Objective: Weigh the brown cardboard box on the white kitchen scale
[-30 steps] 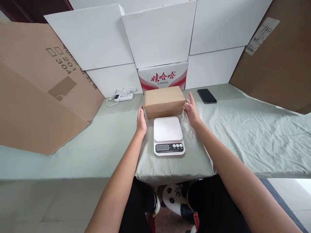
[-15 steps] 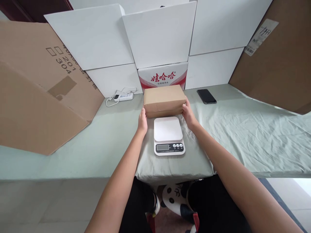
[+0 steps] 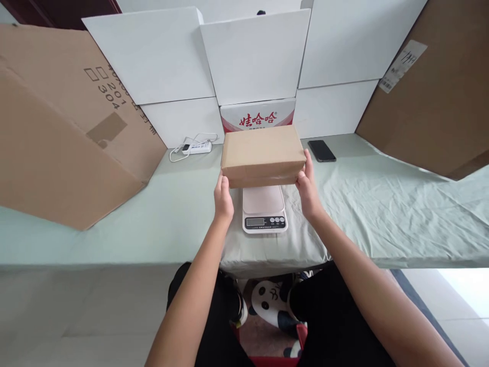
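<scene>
Plain brown rectangular cardboard box (image 3: 264, 153), front face lightly creased, held between the left hand (image 3: 223, 200) and right hand (image 3: 308, 189), fingers clasping its opposite ends.

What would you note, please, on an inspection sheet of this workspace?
Surface: pale green fabric cloth, wrinkled at right.
Main things: brown rectangular cardboard box, held; white plastic digital scale, its far edge hidden behind the box.
Clutter: black rectangular phone, right of the box; white oblong device at left.
Hands: left hand and right hand grip opposite ends of the box.
Cables: thin white cable, looped by the device.
Surroundings: white rectangular panels behind; brown cardboard pieces at both sides.
</scene>
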The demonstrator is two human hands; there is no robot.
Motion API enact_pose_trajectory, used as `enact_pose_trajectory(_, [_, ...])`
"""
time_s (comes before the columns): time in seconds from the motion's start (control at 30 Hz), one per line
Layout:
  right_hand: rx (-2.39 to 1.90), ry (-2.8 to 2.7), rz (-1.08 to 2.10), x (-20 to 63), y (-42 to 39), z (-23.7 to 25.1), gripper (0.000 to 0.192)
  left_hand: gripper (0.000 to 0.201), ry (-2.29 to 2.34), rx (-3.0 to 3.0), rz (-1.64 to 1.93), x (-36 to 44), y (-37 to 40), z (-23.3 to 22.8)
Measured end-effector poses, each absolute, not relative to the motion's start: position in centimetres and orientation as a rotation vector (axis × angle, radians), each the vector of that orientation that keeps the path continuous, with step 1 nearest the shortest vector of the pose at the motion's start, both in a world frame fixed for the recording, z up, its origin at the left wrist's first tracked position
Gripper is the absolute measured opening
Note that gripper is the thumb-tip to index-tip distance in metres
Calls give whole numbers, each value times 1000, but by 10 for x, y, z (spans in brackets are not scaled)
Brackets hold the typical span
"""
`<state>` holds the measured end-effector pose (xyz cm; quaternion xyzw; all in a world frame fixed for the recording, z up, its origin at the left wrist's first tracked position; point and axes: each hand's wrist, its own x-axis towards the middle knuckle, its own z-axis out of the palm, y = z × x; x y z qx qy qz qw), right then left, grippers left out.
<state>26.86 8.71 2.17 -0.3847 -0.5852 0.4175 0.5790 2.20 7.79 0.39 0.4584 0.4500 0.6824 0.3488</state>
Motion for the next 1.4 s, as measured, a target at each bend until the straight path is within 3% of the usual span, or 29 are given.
enact_pose_trajectory(0.33, [-936,-1373,1021,283,29,-17,80,78,1232,1109,1754,29,10,-15])
enact_pose_trajectory(1.4, [-1002,-1396,921,287,34,-16,78,77,1245,1151,1699,32,14,-10])
